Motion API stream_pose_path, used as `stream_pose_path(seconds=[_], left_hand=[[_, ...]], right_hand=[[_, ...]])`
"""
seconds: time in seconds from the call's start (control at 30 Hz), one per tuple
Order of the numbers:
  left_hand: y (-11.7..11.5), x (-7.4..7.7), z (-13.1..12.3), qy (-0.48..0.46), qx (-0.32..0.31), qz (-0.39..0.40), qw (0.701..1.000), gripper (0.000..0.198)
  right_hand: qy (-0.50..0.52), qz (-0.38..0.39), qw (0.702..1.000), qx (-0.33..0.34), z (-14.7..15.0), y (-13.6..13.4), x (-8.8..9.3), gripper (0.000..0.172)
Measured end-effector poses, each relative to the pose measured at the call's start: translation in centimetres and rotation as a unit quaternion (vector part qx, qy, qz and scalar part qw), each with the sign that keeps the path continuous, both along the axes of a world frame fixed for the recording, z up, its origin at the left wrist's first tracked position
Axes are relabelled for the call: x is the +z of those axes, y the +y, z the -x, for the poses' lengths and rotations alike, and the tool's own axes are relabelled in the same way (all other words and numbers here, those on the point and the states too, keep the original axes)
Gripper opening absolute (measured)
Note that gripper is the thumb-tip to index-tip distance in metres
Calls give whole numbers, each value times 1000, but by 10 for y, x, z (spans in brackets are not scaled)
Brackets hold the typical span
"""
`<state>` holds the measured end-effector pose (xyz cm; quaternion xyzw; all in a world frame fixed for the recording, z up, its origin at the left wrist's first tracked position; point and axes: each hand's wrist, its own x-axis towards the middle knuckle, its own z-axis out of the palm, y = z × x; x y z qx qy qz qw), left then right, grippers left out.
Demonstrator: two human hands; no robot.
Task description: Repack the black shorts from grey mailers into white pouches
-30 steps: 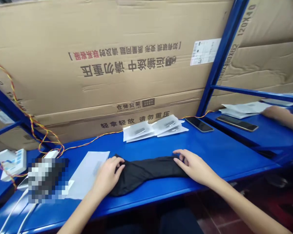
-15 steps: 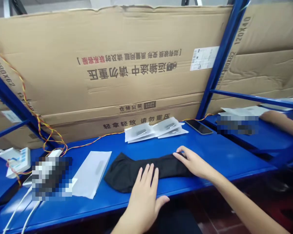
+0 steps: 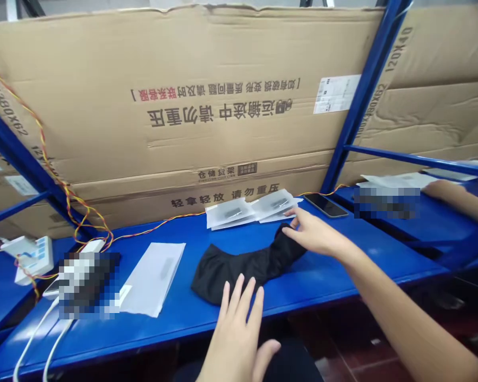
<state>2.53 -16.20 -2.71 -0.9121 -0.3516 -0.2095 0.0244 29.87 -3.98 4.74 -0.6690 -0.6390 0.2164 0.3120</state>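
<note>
On the desk, the black cloth is pinched at its partly hidden two-o'clock end by the right hand; at six o'clock, the left hand is spread over the desk's near edge.

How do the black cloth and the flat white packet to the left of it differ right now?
The black cloth is dark and rumpled, while the white packet is pale and smoother. The black cloth has a bent, curving outline; the white packet has mostly straight edges. The right hand grips the black cloth's right end, while no hand touches the white packet. Both are at the blue shelf.
</note>
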Motion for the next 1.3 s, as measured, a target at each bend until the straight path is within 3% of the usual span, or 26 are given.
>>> stream_pose_path(seconds=[0.03, 0.17, 0.27, 0.37, 0.47, 0.6, 0.73, 0.83, 0.97, 1.07, 1.13, 1.23, 1.3], left_hand=[[-1, -1, 2, -8, 4, 3, 1000, 89], [-4, -10, 16, -51, 38, -4, 998, 73], [-7, -13, 29, -79, 67, -29, 994, 59], [-8, -10, 41, -103, 96, -53, 989, 47], [-4, -10, 49, -104, 109, -69, 986, 42], [4, -17, 49, -92, 112, -72, 987, 39], [6, -16, 42, -112, 114, -72, 985, 34], [4, -13, 38, -126, 113, -83, 982, 32], [7, -14, 36, -127, 115, -74, 982, 31], [12, -17, 34, -123, 121, -47, 984, 32], [15, -19, 32, -129, 129, -34, 983, 33], [15, -23, 33, -144, 132, -17, 981, 35], [12, -24, 36, -155, 135, -11, 979, 35]], right_hand=[[-26, -44, 999, 9, 19, -6, -3, 40], [-21, -89, 991, 95, 94, -41, -32, 51], [32, -99, 984, 145, 114, -60, -48, 32], [80, -128, 988, 35, 95, -60, -51, 30], [19, -125, 988, -88, 67, -53, -54, 38], [-61, -43, 995, -69, 58, -53, -70, 43], [-20, -2, 999, -51, 53, -53, -80, 37], [37, -22, 995, -95, 35, -47, -74, 28], [30, -98, 982, -161, 27, -45, -52, 24], [6, -208, 971, -115, 55, -54, -45, 20], [-35, -277, 959, -43, 86, -65, -52, 21], [-134, -293, 942, 91, 133, -83, -75, 27], [-168, -289, 936, 112, 152, -94, -86, 29]])
